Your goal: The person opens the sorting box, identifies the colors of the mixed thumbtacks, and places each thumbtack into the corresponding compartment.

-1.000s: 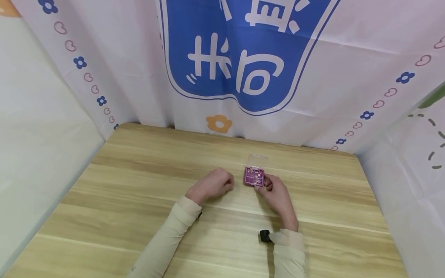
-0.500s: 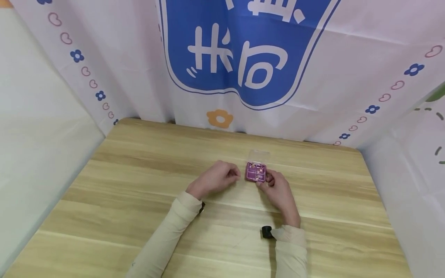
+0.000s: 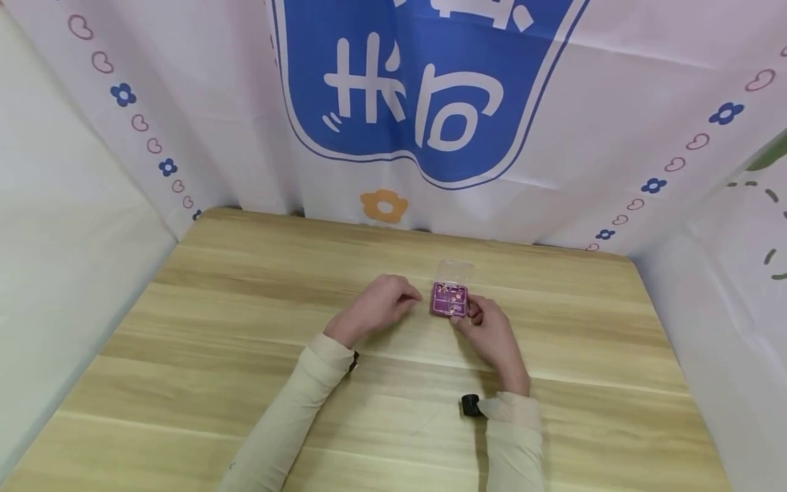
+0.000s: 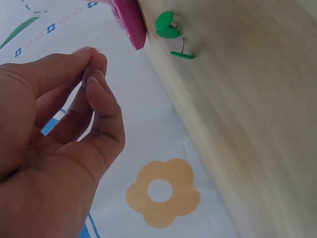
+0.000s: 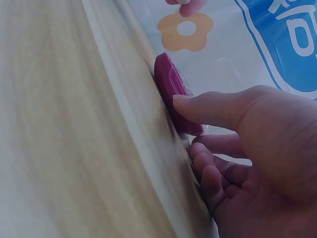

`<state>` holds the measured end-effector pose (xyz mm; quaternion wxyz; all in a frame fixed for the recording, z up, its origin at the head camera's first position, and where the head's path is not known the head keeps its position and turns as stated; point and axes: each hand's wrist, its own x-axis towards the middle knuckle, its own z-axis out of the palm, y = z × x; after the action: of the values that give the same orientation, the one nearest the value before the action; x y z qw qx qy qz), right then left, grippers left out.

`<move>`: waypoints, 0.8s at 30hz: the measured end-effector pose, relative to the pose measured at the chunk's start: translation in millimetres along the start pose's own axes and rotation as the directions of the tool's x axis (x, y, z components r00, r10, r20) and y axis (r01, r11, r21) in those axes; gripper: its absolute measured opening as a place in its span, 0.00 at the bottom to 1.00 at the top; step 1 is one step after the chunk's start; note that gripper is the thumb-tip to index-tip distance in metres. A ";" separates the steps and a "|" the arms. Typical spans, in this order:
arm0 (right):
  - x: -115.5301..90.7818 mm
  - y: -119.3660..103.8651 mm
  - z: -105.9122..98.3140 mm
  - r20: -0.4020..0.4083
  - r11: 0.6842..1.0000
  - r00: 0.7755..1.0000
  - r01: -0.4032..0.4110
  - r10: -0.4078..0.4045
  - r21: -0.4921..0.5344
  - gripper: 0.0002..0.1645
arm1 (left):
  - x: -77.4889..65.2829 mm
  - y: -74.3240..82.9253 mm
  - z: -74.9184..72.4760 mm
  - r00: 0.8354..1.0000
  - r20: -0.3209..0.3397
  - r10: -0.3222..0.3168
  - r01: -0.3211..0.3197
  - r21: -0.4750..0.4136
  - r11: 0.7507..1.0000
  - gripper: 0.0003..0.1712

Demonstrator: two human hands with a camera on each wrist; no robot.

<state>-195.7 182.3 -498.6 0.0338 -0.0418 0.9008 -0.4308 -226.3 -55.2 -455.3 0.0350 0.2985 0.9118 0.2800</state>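
A small purple compartment box stands on the table with its clear lid folded back. Tiny gold and pale bits lie in some compartments; the lower left one shows bare purple. My right hand holds the box at its near right corner, thumb on the front edge. Left of the box, apart from it, is my left hand, thumb and index fingertips drawn together, with nothing visible between them. In the left wrist view several green thumbtacks lie on the table beside the box, one with its pin pointing up.
The wood-grain table ends at the back against a white cloth with blue lettering. Pale side panels stand left and right. A black wrist device sits at the right cuff.
My left hand has moved nearer the box and a little farther back, its fingers less curled than before. The right hand keeps its hold on the box. The head view has shifted slightly.
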 end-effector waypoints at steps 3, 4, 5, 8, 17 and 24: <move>-2.2 0.4 -3.7 -0.007 1.000 1.000 -0.019 0.019 -0.020 0.37 | 2.6 2.1 0.7 1.000 0.005 0.024 -0.024 0.013 1.000 0.09; -2.9 0.6 -4.8 -0.011 0.999 1.000 -0.027 0.026 -0.026 0.36 | 3.3 2.7 0.8 0.999 0.007 0.032 -0.032 0.015 0.999 0.10; -3.3 0.9 -5.6 -0.015 0.999 0.999 -0.030 0.029 -0.029 0.36 | 3.9 3.2 0.7 0.999 0.006 0.039 -0.039 0.017 0.999 0.10; -2.0 1.3 -5.8 -0.017 0.999 1.000 -0.017 0.016 -0.027 0.36 | 5.3 4.8 -1.4 0.999 -0.010 0.042 -0.042 0.031 0.999 0.10; 1.4 -1.2 -4.4 -0.017 1.000 1.000 -0.010 0.009 -0.004 0.36 | 16.4 15.3 -5.8 1.000 0.004 -0.009 0.009 -0.001 1.000 0.11; 1.1 -1.0 -1.0 -0.007 1.000 1.000 -0.012 0.012 0.009 0.35 | 26.5 18.4 -5.1 0.999 -0.007 -0.042 0.042 0.003 0.999 0.08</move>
<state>-196.9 182.4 -497.3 0.0334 -0.0348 0.8993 -0.4346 -239.5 -30.5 -438.4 0.0373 0.2783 0.9184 0.2787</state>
